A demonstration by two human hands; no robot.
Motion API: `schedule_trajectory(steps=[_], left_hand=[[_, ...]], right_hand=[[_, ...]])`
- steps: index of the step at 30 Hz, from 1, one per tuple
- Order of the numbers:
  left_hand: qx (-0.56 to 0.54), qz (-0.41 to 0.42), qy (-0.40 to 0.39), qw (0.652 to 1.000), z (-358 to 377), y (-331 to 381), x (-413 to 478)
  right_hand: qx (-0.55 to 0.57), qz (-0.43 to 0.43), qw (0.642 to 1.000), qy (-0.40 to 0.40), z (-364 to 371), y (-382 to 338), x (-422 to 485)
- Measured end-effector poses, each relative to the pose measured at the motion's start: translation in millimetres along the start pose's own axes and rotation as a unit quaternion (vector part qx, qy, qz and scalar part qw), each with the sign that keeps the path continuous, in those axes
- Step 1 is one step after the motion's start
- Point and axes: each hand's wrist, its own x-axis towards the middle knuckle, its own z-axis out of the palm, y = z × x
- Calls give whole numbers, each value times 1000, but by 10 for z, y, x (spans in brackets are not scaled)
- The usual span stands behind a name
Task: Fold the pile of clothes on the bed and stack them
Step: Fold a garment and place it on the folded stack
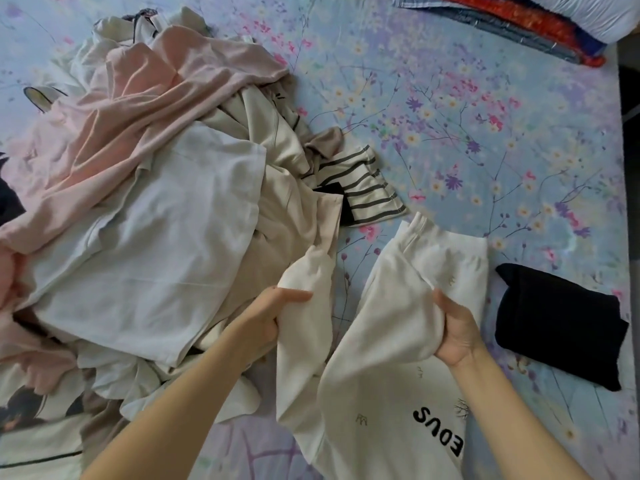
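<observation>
A cream sweatshirt (377,382) with black letters on its chest lies on the bed in front of me. My left hand (273,317) grips one of its sleeves, lifted a little beside the pile. My right hand (455,332) grips the other sleeve, whose cuff end points away from me. To the left spreads the unfolded pile of clothes (156,202): a pink garment (145,95) on top at the back, a pale white shirt (166,237) in the middle, beige pieces and a black-and-white striped top (363,188). A folded black garment (557,323) lies at the right.
The bed sheet (467,126) is light blue with a flower print and lies bare at the back right. A white pillow (588,12) and a red and blue blanket (519,26) lie at the far right corner. The bed's right edge runs near the frame's border.
</observation>
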Motion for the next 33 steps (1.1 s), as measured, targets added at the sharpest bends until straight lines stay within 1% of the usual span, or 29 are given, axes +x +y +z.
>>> schedule_trajectory(steps=[2,4,5,6,7,9,11,13,14,15,16,17,19,20,21,22,23,24,25,26,27,28,29,31,32,33], left_hand=[[35,0,-24,999,7,118,-38],[91,44,-62,993,-3,252,-77],[92,72,-95,989,-3,321,-121],[70,96,-130,984,-5,388,-175],[23,120,-161,979,-27,452,-207],[-99,144,-208,963,-71,572,-269],[-184,150,-201,950,-81,654,-350],[-215,177,-188,942,-142,669,-350],[-209,202,-197,936,-115,679,-396],[-202,248,-236,918,-60,670,-424],[-223,303,-229,898,-52,618,-416],[-244,340,-227,879,-127,594,-328],[-263,361,-290,847,-277,510,-142],[-268,356,-336,829,-388,446,-2],[-250,353,-353,830,-426,445,-35],[-229,356,-327,845,-432,440,-48],[-206,334,-253,884,-393,484,-180],[-130,315,-162,926,-281,612,-387],[-89,242,-125,958,-144,752,-549],[-119,154,-65,979,-148,797,-631],[-143,138,-33,979,-149,792,-643],[-125,128,-14,984,-188,759,-674],[-84,130,26,988,-220,734,-643],[-10,151,138,979,-334,670,-572],[4,166,192,967,-446,646,-535],[20,187,231,955,-551,631,-550]], right_hand=[[-20,12,1000,-9,11,-114,-29],[-56,18,998,-23,71,-190,-61],[-75,9,997,-31,110,-220,-93],[-91,-6,995,-49,152,-248,-134],[-104,-17,992,-69,198,-264,-170],[-119,-40,987,-105,288,-289,-247],[-138,-58,978,-142,378,-337,-308],[-178,-51,962,-202,498,-383,-343],[-197,-41,950,-239,569,-395,-341],[-212,-25,939,-270,657,-407,-349],[-228,-11,929,-292,741,-414,-352],[-255,0,919,-301,849,-413,-367],[-341,3,888,-308,1103,-396,-412],[-384,-6,873,-299,1219,-383,-433],[-419,-18,863,-283,1334,-368,-452],[-441,-27,855,-273,1419,-347,-446],[-455,-36,847,-272,1503,-310,-434],[-462,-36,840,-282,1574,-261,-398],[-473,-32,834,-281,1623,-181,-339],[-491,-25,827,-274,1671,-71,-270],[-511,-24,818,-263,1709,52,-196],[-535,-34,809,-241,1738,190,-112],[-550,-39,804,-222,1730,334,-14],[-543,-54,818,-180,1649,504,121],[-526,-52,835,-152,1602,520,145],[-502,-39,852,-141,1490,500,189]])
